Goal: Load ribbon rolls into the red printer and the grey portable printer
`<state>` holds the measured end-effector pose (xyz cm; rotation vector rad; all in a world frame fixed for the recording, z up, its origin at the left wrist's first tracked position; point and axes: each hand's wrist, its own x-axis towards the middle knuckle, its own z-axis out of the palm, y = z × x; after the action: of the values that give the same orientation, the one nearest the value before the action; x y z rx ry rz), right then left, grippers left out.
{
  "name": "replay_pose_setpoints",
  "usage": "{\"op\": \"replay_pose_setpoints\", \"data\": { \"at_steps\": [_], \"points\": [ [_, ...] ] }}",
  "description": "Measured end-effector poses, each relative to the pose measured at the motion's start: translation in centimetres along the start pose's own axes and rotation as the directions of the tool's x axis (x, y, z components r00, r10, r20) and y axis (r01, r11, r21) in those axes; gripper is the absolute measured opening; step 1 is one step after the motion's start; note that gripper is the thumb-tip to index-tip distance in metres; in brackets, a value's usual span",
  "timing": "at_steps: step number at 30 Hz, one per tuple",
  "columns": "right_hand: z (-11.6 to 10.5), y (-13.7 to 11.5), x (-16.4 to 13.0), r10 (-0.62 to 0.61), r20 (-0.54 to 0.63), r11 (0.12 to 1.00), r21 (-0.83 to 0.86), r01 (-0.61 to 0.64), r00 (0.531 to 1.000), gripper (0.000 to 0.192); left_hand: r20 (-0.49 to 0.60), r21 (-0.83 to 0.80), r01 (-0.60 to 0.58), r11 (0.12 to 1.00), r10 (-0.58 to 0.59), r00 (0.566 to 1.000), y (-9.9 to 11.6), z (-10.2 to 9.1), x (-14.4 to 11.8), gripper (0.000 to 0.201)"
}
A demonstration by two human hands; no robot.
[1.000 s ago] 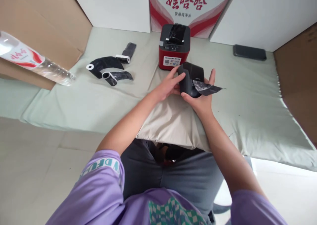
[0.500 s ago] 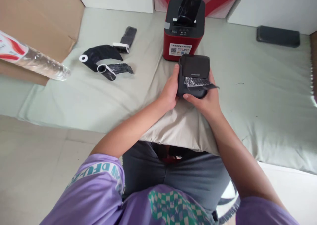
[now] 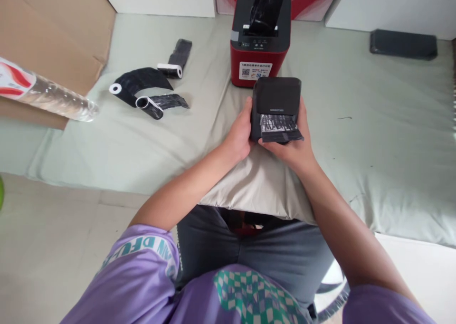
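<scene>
Left hand [image 3: 239,136] and right hand [image 3: 297,146], fingers gripping black printer [image 3: 276,98], dark paper strip [image 3: 280,127] at its slot

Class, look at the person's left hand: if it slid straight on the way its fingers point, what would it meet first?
Probably the red printer, just beyond the small black printer that the left hand grips; depth is uncertain.

Both bare forearms reach forward and converge, the left hand [image 3: 239,136] and right hand [image 3: 297,148] curled inward, fingers clasped, palms facing.
</scene>
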<state>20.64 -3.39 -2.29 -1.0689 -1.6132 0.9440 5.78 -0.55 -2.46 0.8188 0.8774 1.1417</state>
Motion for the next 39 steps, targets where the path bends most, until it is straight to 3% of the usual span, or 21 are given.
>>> {"op": "replay_pose_setpoints", "data": {
  "at_steps": [5,10,12,15,17,23,27,31,35,39],
  "points": [
    [-0.1,-0.5,0.2,0.002,0.006,1.0,0.011,-0.002,1.0,0.125,-0.081,0.08,-0.114,0.99,0.12,0.989,-1.0,-0.3,0.4,0.058],
    [-0.2,-0.4,0.3,0.015,0.008,1.0,0.006,-0.015,1.0,0.128,-0.043,0.152,-0.157,0.976,0.165,0.985,-1.4,-1.0,0.6,0.061],
    [-0.2,-0.4,0.3,0.014,0.007,1.0,0.017,-0.014,1.0,0.127,-0.007,0.154,-0.127,0.98,0.13,0.991,-1.1,-1.1,0.5,0.062],
    [-0.1,-0.2,0.3,0.012,0.011,1.0,0.027,-0.012,1.0,0.125,-0.002,0.024,0.045,0.999,-0.045,0.999,-0.5,-0.8,0.3,0.062],
    [0.0,-0.1,0.3,0.019,0.01,0.999,0.027,-0.019,1.0,0.128,-0.011,-0.032,0.092,0.995,-0.092,0.996,-0.4,-0.8,0.2,0.062],
    [0.0,-0.3,0.3,0.028,0.021,0.999,0.017,-0.028,0.999,0.124,0.053,0.25,-0.187,0.95,0.18,0.982,-1.3,-1.8,0.6,0.061],
    [-0.1,-0.2,0.4,0.049,0.016,0.999,0.024,-0.049,0.999,0.13,0.007,0.26,-0.221,0.94,0.227,0.974,-1.8,-1.9,0.8,0.06],
    [-0.3,0.3,0.6,0.062,0.017,0.998,0.027,-0.062,0.998,0.134,-0.025,0.217,-0.206,0.954,0.216,0.976,-2.3,-1.8,1.1,0.061],
    [-0.4,0.5,0.7,0.057,0.026,0.998,0.039,-0.058,0.998,0.136,0.044,0.203,-0.195,0.959,0.19,0.981,-2.6,-1.9,1.3,0.064],
    [-0.4,0.6,0.8,0.065,0.017,0.997,0.048,-0.066,0.998,0.136,-0.003,0.038,-0.041,0.998,0.041,0.999,-1.4,-0.9,0.7,0.064]
  ]
}}
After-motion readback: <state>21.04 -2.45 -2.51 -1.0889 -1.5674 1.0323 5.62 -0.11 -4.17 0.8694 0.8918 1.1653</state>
